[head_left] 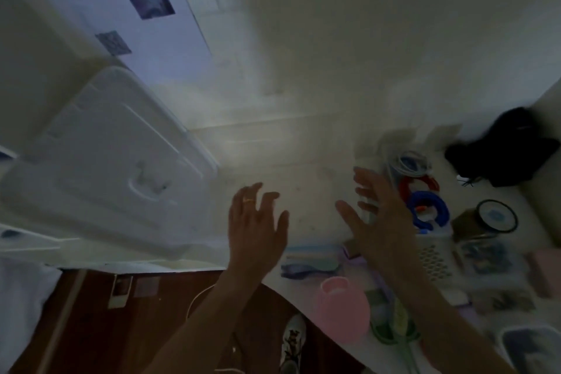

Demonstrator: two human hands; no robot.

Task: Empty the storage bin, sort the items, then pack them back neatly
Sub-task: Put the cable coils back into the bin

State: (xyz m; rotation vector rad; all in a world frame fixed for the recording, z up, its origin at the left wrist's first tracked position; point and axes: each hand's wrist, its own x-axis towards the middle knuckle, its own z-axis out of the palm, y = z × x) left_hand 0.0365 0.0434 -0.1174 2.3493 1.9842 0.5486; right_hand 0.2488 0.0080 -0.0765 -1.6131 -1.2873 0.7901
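Note:
The picture is dim and blurred. A large white storage bin lid (115, 161) lies at the left of the white surface (303, 85). My left hand (255, 228), with a ring on one finger, hovers open over the surface near its front edge. My right hand (376, 215) is also open with fingers spread, just left of a white perforated basket (434, 258). The basket holds red and blue rings (425, 203) and white cables (409, 161). A pink cup (343, 307) stands near the front edge. Neither hand holds anything.
A black bundle (504, 152) lies at the far right. A round dark-rimmed lid (496, 215), small clear boxes (485, 258) and a green item (394, 331) sit at the right. Pastel flat items (312, 261) lie between my arms. Brown floor (121, 328) and a shoe (293, 340) show below.

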